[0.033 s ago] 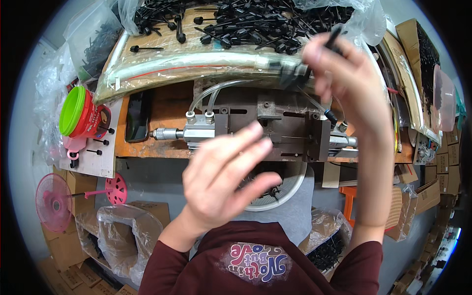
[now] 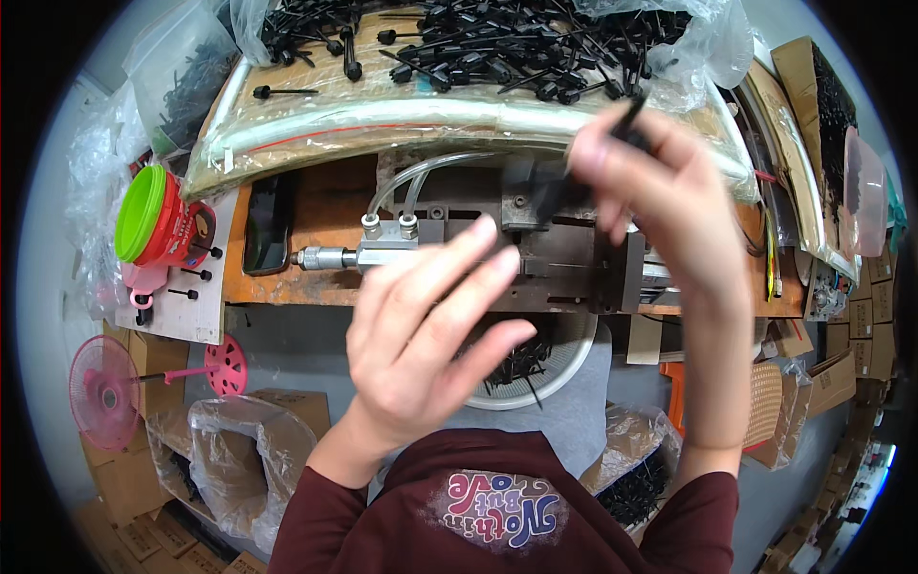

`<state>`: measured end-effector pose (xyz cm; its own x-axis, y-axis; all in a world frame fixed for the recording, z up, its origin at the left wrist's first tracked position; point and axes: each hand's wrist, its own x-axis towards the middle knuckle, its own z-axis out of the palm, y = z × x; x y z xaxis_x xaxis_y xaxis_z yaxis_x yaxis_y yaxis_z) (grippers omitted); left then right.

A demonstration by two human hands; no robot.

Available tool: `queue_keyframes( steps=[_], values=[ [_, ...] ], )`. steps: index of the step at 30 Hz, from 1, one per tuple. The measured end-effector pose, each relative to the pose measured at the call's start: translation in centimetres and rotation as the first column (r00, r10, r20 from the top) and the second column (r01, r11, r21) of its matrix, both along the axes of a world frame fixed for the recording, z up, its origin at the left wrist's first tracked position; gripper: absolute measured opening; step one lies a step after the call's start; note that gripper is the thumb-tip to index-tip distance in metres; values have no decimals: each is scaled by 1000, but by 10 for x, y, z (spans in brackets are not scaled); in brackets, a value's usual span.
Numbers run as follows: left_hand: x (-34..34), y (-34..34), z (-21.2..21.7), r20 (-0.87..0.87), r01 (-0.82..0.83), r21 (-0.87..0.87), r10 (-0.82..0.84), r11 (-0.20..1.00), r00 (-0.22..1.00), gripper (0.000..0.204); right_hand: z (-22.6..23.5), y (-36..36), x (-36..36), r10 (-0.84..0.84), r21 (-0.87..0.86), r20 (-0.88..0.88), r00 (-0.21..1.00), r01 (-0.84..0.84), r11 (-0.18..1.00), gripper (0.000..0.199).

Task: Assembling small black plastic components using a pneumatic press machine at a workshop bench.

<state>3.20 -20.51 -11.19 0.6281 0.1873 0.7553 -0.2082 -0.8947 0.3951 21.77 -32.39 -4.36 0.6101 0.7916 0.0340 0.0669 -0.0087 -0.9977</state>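
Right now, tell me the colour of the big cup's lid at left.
Bright green lid, on a red cup; head view.

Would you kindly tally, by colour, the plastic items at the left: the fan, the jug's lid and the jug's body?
Pink: 1, the fan
Green: 1, the jug's lid
Red: 1, the jug's body
Total: 3

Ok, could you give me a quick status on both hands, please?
Right hand pinching black pin. Left hand open, over metal fixture. Nothing blocking.

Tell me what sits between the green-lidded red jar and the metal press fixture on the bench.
In the head view, a dark phone lies flat on the wooden bench, between the red jar and the press fixture.
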Motion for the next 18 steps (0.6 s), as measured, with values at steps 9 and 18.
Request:
queue_keyframes(
  steps=[9, 18],
  values=[
    [-3, -3, -11, -122, 191, -142, -208, 971, 971, 35, -59, -33, -43, 100, 91, -516, 851, -62, 994, 18],
    [-5, -10, -29, -171, 98, -285, -151, 954, 974, 34, -64, -66, -47, -282, -4, -241, 929, 289, 957, 14]
  ],
)
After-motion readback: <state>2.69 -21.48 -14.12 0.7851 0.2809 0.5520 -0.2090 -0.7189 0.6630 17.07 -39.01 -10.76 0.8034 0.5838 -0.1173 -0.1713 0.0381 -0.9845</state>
